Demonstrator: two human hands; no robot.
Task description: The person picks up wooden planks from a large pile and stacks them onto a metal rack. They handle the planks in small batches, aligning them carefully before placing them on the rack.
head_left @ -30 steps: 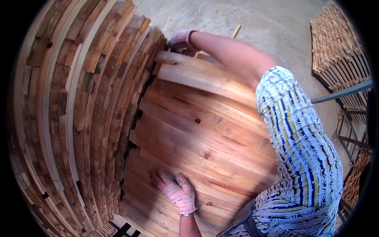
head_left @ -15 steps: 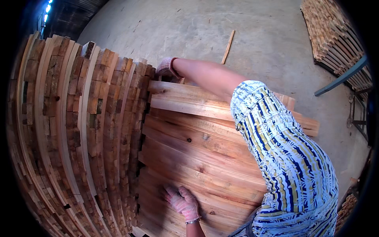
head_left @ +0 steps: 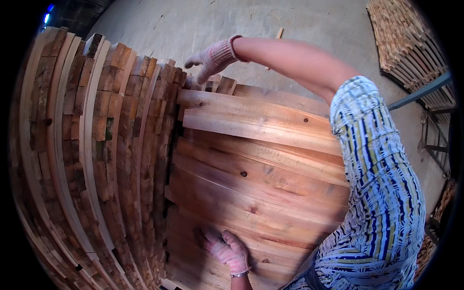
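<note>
A layer of wooden boards [head_left: 261,169] lies before me, side by side, with knots in several of them. On the nearer boards rests my left hand [head_left: 228,251] in a pinkish knit glove, fingers spread and holding nothing. My right hand [head_left: 215,57], gloved the same way, is raised over the far left corner of the boards. Its fingers are apart and nothing shows in them. Below it, short board ends [head_left: 225,86] stick up behind a pale board [head_left: 261,110] at the far edge. Part of the right palm is turned away.
A tall stack of lumber [head_left: 96,145], with pale strips between layers, stands close on the left. Beyond lies a concrete floor [head_left: 309,29] with a thin wood strip [head_left: 279,34] on it. Another wood stack [head_left: 406,43] and a blue-grey metal bar [head_left: 420,90] are at the right.
My right hand has risen from behind the far board edge, and its fingers have come apart. My left hand stays on the boards. The view has shifted slightly.
</note>
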